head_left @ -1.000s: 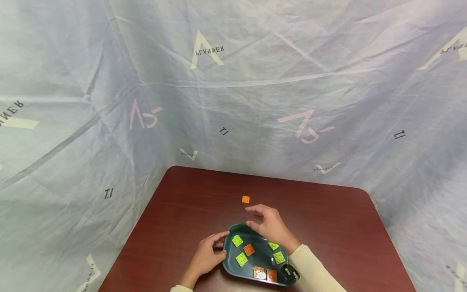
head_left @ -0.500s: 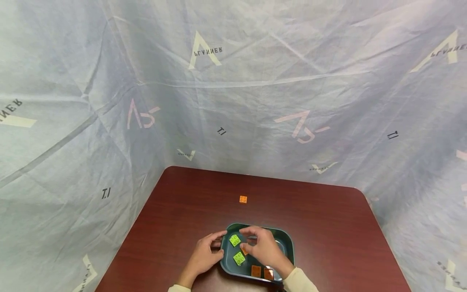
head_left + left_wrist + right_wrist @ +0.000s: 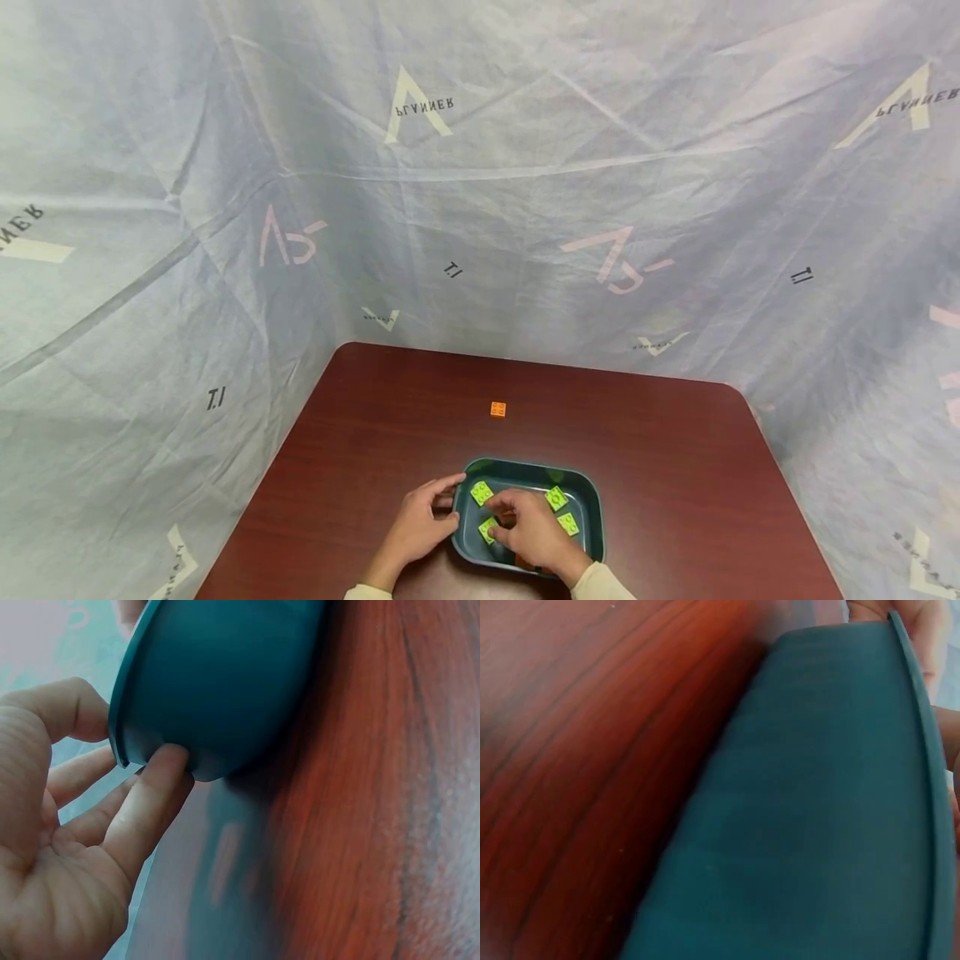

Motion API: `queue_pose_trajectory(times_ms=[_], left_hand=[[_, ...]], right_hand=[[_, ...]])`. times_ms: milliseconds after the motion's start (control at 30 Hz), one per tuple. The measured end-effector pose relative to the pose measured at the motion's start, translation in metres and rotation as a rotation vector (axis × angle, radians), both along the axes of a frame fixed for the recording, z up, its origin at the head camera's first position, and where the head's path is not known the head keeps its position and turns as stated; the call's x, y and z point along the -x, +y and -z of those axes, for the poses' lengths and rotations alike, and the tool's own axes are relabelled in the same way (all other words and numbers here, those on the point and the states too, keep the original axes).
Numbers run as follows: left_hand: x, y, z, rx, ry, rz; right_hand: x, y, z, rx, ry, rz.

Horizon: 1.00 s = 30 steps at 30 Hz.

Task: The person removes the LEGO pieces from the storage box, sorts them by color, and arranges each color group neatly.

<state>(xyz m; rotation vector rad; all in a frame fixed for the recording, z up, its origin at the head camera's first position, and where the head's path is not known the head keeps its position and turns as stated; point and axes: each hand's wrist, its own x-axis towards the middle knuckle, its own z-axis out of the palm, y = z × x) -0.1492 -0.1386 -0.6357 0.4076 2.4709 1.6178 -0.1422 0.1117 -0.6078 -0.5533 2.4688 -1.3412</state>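
- Touching the left side of the green tray (image 3: 597,518) at the bottom of the head view, the left hand (image 3: 418,521) has its fingers spread and fairly loose; the left wrist view shows fingertips against the rim and outer wall.
- Bending over the tray's middle, the right hand (image 3: 534,529) has thumb and forefinger curved toward each other; whether anything is pinched between them cannot be told.
- Lying in the tray are four green blocks: upper left (image 3: 482,493), lower left (image 3: 487,531), upper right (image 3: 556,498) and right (image 3: 567,523). The lower left one is beside the right thumb.
- Showing beneath the right hand is part of an orange block (image 3: 522,563).
- Sitting above the tray, well apart from it, is another orange block (image 3: 498,409) on the reddish-brown table (image 3: 375,433).
- Hanging behind the table is a pale printed sheet (image 3: 480,208).
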Motion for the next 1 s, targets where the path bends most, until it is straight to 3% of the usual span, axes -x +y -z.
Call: queue_pose_trajectory(times_ms=[367,700,1000], left_hand=[[0.002,0.001,-0.004,0.002,-0.007,0.001],[0.002,0.001,-0.002,-0.001,-0.029,0.020],[0.002,0.000,-0.002,0.014,-0.029,0.025]], right_hand=[[0.001,0.002,0.007,-0.043,0.051,-0.010],[0.001,-0.002,0.012,-0.083,0.175,-0.058],[0.003,-0.008,0.014,-0.137,0.225,-0.058]])
